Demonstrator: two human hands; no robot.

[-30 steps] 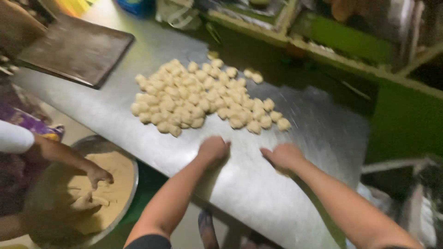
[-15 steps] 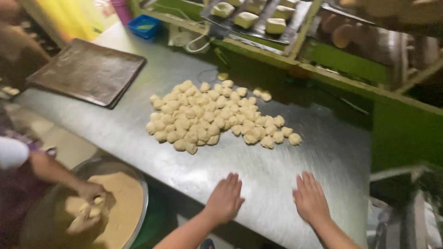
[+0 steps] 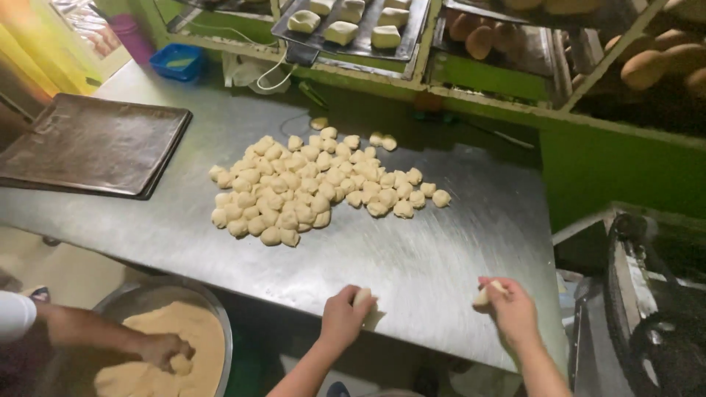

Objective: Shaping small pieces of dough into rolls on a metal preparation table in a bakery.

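A heap of several small pale dough pieces point(image 3: 309, 187) lies in the middle of a steel table point(image 3: 441, 257). My left hand point(image 3: 344, 317) is closed around one dough piece point(image 3: 362, 296) at the table's near edge. My right hand point(image 3: 510, 309) grips another dough piece point(image 3: 485, 292), lifted a little over the near right corner. Both hands are well short of the heap.
A dark baking tray point(image 3: 88, 143) rests on the table's left end. Another person's hand point(image 3: 163, 348) works in a metal bowl point(image 3: 209, 312) of crumbs below left. Shelves behind hold a tray of shaped dough point(image 3: 346, 29) and baked loaves point(image 3: 654, 62). A blue tub point(image 3: 176, 62) sits at the back.
Both my hands pulled back from the heap to the near edge. They lay flat on the table before; now each holds a dough piece. The view tilted up.
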